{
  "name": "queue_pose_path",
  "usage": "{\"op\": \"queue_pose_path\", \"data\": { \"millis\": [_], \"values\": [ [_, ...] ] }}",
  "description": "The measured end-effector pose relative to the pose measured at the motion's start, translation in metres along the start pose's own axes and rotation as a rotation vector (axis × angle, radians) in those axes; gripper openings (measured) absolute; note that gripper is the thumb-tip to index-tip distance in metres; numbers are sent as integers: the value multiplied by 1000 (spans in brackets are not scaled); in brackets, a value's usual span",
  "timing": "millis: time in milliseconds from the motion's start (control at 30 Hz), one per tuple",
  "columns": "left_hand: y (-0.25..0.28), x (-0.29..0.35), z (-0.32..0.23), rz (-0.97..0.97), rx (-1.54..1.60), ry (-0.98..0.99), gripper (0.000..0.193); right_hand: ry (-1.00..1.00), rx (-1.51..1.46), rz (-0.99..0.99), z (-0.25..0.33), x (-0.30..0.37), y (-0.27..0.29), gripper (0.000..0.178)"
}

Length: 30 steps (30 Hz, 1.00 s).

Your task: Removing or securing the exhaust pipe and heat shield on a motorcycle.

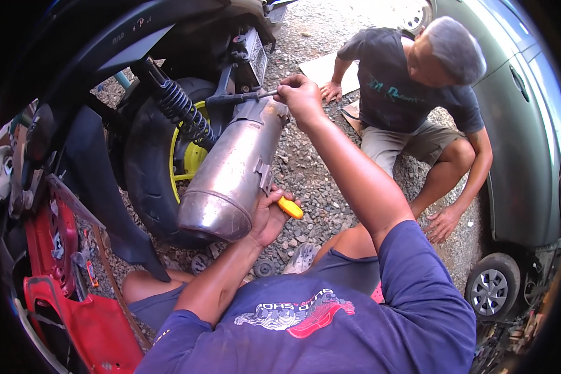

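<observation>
A dull silver exhaust muffler (pixel 234 168) slants beside the motorbike's rear wheel (pixel 159 162), which has a yellow rim. Under its lower side, near a small bracket, is my left hand (pixel 269 218), palm up. Its fingers are closed around a tool with a yellow handle (pixel 290 207); the tool's other end is hidden. At the muffler's upper end, my right hand (pixel 300 98) pinches a thin metal rod (pixel 268 94). The rod lines up with a dark bar (pixel 230 98) across the top of the muffler; how they join is unclear.
A coil-spring shock absorber (pixel 181 103) stands left of the muffler. Another person (pixel 411 87) sits on the gravel (pixel 311 162) at right, one hand on the ground. Beyond is a dark green car (pixel 523 149). Red body panels (pixel 87 324) lie at lower left, near a hubcapped wheel's (pixel 493 287) opposite side.
</observation>
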<state>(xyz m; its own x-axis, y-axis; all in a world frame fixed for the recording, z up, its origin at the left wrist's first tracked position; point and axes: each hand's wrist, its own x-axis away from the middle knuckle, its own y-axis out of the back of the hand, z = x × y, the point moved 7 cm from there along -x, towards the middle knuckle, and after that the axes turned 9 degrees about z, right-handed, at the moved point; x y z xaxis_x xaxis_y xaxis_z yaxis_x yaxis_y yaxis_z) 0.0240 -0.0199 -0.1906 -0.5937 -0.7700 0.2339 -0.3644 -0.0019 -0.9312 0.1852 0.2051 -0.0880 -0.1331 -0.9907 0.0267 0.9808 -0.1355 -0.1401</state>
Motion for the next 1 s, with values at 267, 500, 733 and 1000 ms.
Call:
{"op": "queue_pose_path", "data": {
  "millis": [267,500,733,1000],
  "values": [
    [-1,-6,3,53,-30,56,15,-70,-84,17,1,6,-2,10],
    [26,9,-19,-39,-138,61,18,-68,269,294,1,-8,-31,25],
    [14,-4,-14,57,-142,67,13,-107,173,191,-5,-11,-23,9],
    [11,-12,-8,73,-146,94,14,22,607,39,-2,-19,-5,25]
  ]
}}
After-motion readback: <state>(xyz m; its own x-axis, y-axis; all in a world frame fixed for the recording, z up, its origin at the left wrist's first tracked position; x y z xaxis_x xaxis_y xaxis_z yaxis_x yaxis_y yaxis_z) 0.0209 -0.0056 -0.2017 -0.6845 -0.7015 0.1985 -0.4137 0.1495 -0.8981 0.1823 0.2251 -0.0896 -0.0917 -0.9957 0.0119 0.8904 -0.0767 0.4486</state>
